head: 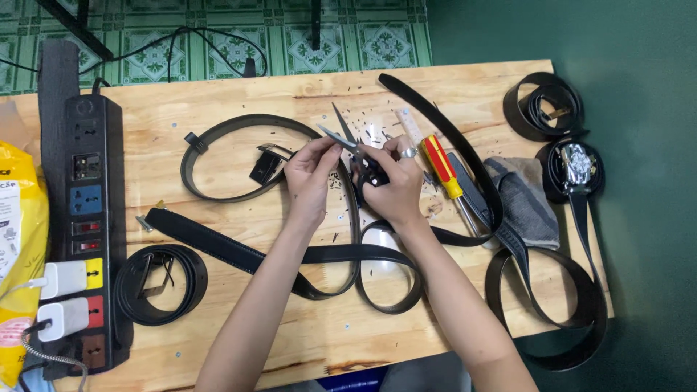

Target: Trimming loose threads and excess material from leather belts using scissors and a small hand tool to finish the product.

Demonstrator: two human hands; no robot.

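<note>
Right hand [396, 185] closes around the dark handles of a pair of scissors [348, 141], thumb and fingers threaded through so the blades can work; a ring shows on one finger. Left hand [311, 178] pinches the end of a black belt [319, 254] just under the parted steel blades, holding the strap steady and taut at the cutting point. Both hands meet over the middle of the worktop [239, 319], a pale plank surface with visible grain and screw heads.

Around the hands, small dark scraps [363, 120] lie scattered on the wood, apparently trimmings. The belt itself is long, flat and matte, looping below the wrists in soft curves. Just right of the right hand lies a screwdriver [443, 170] with a red and yellow striped handle, within easy reach, touching a folded grey cloth [526, 199]. Left of the left hand, a small black buckle piece [263, 167] rests inside another belt loop.

Further off, a coiled belt [160, 283] sits well to the left, beside a black power strip [87, 218] with white chargers plugged in and a yellow bag [18, 247] at the edge. Far right, two rolled belts [552, 105] sit near the corner, one with a shiny metal buckle [577, 163].
</note>
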